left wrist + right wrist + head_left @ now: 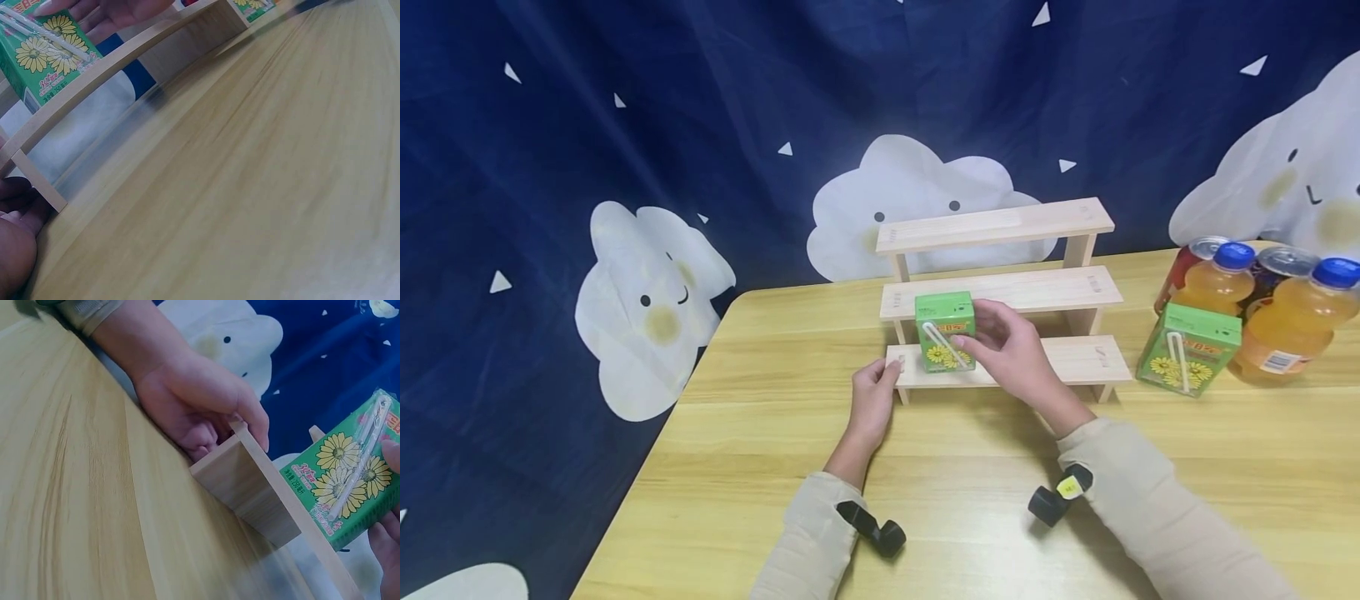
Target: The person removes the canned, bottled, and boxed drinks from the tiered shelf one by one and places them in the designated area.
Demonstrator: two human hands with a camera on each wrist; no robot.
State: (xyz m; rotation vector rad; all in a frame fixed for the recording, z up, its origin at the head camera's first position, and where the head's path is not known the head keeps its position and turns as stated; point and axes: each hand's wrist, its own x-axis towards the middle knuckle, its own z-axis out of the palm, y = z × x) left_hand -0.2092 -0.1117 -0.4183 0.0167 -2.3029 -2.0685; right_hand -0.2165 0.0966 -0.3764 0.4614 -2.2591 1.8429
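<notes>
A green drink carton [945,333] with yellow flowers and a wrapped straw on its front stands upright at the left part of the lowest step of a three-tier wooden shelf [1000,292]. My right hand [1013,350] holds this carton from its right side, thumb on the front face and fingers behind. At the shelf's lower left end, my left hand [874,396] grips the board. The right wrist view shows the left thumb [253,422] over the board's edge, with the other fingers curled beneath it.
To the right of the shelf stands a second green carton [1189,350]. Behind and beside it are two orange drink bottles [1292,321] with blue caps and two cans [1283,262]. A dark blue curtain [737,83] with white clouds hangs behind the wooden table [970,500].
</notes>
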